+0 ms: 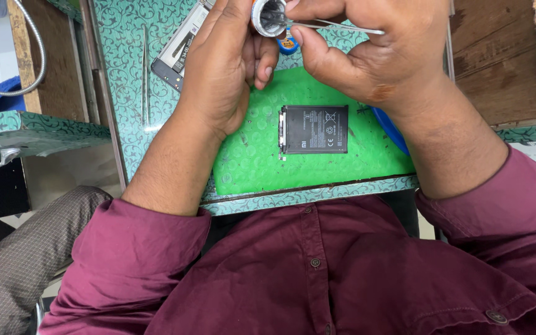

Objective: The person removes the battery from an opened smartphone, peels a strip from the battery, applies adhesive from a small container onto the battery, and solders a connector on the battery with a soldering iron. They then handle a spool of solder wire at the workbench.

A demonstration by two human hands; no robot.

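My left hand grips a small round spool with a metallic rim, held up at the top of the head view. My right hand pinches thin metal tweezers whose tips reach into the spool's open side. Below both hands a flat black phone battery lies on a green work mat, touched by neither hand. An opened phone body lies on the bench behind my left hand, partly hidden by it.
The bench top has a teal patterned surface; a second pair of slim tweezers lies on it at the left. A blue object pokes out under my right wrist. A flexible metal hose curves at far left. Wooden panels stand right.
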